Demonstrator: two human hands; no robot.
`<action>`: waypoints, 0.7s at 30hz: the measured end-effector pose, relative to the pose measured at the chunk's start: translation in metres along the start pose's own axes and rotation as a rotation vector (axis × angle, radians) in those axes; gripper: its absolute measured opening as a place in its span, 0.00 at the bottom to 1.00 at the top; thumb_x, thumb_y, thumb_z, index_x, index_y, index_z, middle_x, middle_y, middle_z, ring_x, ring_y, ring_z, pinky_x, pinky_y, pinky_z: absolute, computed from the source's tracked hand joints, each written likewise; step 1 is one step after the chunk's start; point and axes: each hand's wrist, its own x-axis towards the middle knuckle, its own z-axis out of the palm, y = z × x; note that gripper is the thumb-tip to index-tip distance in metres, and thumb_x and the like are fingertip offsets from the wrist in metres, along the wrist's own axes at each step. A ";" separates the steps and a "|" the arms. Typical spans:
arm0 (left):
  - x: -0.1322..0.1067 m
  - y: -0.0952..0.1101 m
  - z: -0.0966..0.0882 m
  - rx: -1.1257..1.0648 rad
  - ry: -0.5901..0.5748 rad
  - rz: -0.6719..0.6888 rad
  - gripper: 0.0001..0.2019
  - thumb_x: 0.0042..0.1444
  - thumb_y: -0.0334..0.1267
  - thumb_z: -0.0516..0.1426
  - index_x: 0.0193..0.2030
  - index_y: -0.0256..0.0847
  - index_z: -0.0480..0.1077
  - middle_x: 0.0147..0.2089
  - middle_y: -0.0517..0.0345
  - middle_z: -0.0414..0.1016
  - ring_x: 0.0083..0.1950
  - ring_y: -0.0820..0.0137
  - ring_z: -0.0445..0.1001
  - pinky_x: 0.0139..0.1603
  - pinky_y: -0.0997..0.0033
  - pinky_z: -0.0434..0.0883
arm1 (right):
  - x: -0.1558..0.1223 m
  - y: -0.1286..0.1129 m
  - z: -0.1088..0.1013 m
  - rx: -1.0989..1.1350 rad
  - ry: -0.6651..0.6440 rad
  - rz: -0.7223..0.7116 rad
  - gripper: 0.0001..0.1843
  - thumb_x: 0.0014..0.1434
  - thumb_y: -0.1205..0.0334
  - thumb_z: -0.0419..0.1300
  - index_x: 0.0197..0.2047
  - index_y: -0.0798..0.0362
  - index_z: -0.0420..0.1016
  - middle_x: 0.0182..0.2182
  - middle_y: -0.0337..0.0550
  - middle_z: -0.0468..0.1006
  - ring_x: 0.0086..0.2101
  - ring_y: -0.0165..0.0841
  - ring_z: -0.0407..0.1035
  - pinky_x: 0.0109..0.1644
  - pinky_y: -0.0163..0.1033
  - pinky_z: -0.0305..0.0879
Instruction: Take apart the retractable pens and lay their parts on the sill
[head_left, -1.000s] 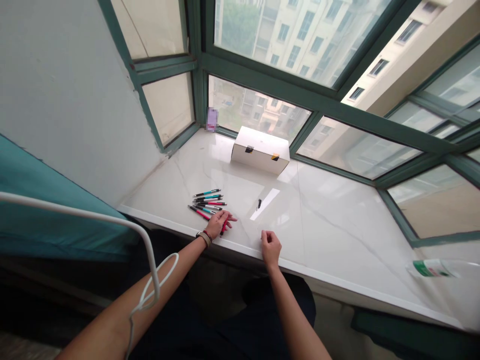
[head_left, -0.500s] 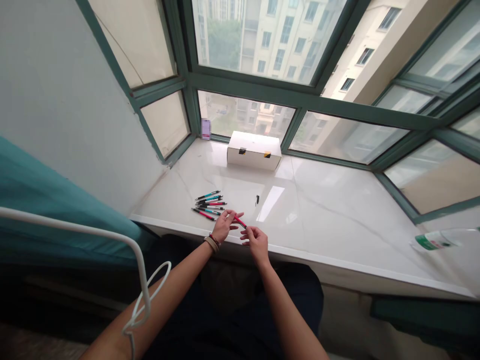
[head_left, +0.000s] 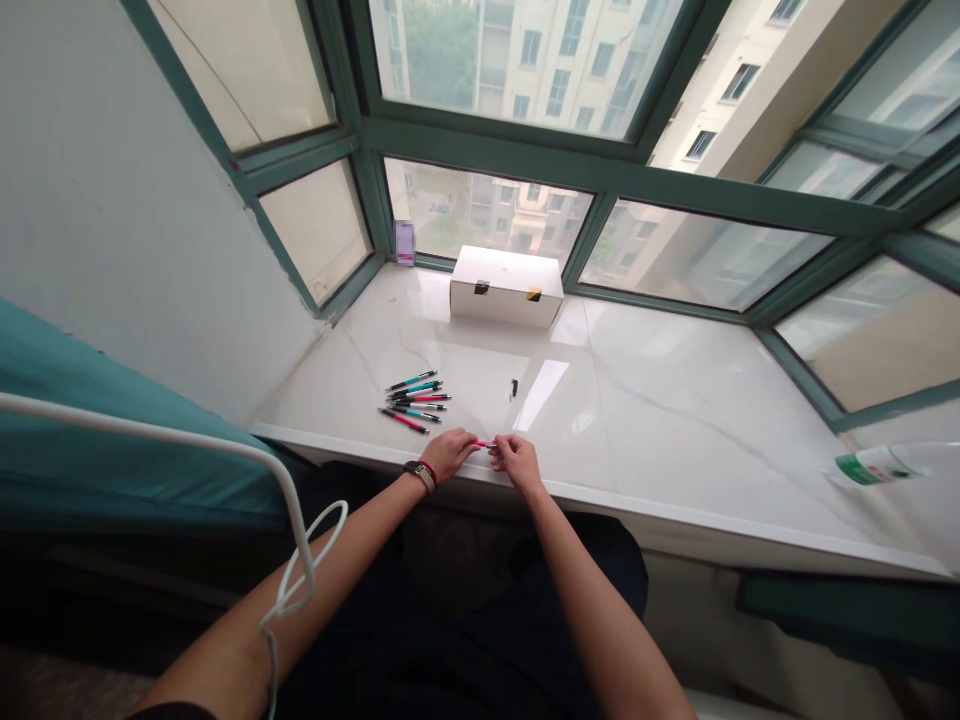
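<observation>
You hold one slim red plastic pen (head_left: 484, 443) in both hands.
Your left hand (head_left: 448, 455) and right hand (head_left: 514, 460) pinch its ends, fingers closed, above the white marble sill's (head_left: 660, 420) front edge.

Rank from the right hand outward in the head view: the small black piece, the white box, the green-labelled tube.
1. Small black piece: just beyond the right hand, on the sill.
2. White box: farther back, against the window.
3. Green-labelled tube: far right edge.
</observation>
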 end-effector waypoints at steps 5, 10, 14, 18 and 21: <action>-0.002 -0.009 0.011 0.091 0.011 0.036 0.17 0.65 0.49 0.46 0.43 0.44 0.73 0.38 0.52 0.74 0.42 0.67 0.71 0.45 0.70 0.66 | 0.008 0.002 0.001 0.035 0.056 0.103 0.23 0.49 0.41 0.64 0.30 0.56 0.73 0.26 0.48 0.80 0.20 0.30 0.71 0.23 0.34 0.70; -0.005 -0.015 0.011 0.045 0.062 0.048 0.17 0.66 0.47 0.45 0.48 0.44 0.71 0.39 0.52 0.72 0.43 0.67 0.69 0.48 0.69 0.65 | 0.013 -0.002 0.002 -0.103 -0.062 0.187 0.27 0.52 0.37 0.60 0.26 0.56 0.73 0.19 0.46 0.77 0.16 0.29 0.68 0.17 0.32 0.64; -0.005 -0.014 0.010 0.049 0.060 0.023 0.17 0.66 0.48 0.45 0.47 0.44 0.71 0.39 0.52 0.71 0.42 0.67 0.68 0.47 0.69 0.64 | 0.012 -0.002 0.003 -0.167 -0.147 0.119 0.29 0.53 0.33 0.55 0.23 0.53 0.69 0.14 0.39 0.71 0.13 0.30 0.66 0.16 0.33 0.60; -0.004 -0.011 0.010 0.047 0.013 0.020 0.17 0.65 0.48 0.45 0.39 0.43 0.71 0.36 0.52 0.71 0.39 0.67 0.68 0.43 0.70 0.63 | 0.010 -0.002 0.001 -0.151 -0.177 0.068 0.29 0.53 0.32 0.54 0.22 0.52 0.65 0.12 0.35 0.67 0.15 0.31 0.67 0.18 0.33 0.61; -0.001 -0.012 0.009 0.071 -0.014 -0.011 0.18 0.65 0.49 0.45 0.34 0.43 0.71 0.32 0.53 0.71 0.36 0.66 0.68 0.38 0.70 0.61 | 0.008 -0.003 0.000 -0.148 -0.197 0.045 0.29 0.53 0.32 0.54 0.23 0.51 0.65 0.13 0.34 0.67 0.16 0.31 0.68 0.18 0.32 0.60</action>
